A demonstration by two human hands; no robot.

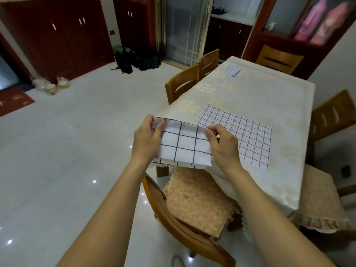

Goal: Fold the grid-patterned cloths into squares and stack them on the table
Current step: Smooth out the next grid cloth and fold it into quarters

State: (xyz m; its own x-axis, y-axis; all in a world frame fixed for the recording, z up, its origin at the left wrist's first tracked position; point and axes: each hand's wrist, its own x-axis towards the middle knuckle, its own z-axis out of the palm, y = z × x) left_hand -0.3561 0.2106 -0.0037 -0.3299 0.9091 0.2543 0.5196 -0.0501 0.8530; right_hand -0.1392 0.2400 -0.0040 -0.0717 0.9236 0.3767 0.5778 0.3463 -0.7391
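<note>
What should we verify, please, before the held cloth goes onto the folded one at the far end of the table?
1. Grip of left hand on held cloth: ok, it pinches the left edge.
2. Grip of right hand: ok, it pinches the top right corner.
3. Layers flush: not ok, a lower layer peeks out below.
4. Square shape: cannot tell, the hands cover the sides.
5. Stack base, far cloth, folded on table: ok.
6. Remaining flat cloth folded: not ok, it lies spread open.

Chairs [185, 81] flank the table [269, 97], top mostly bare
</note>
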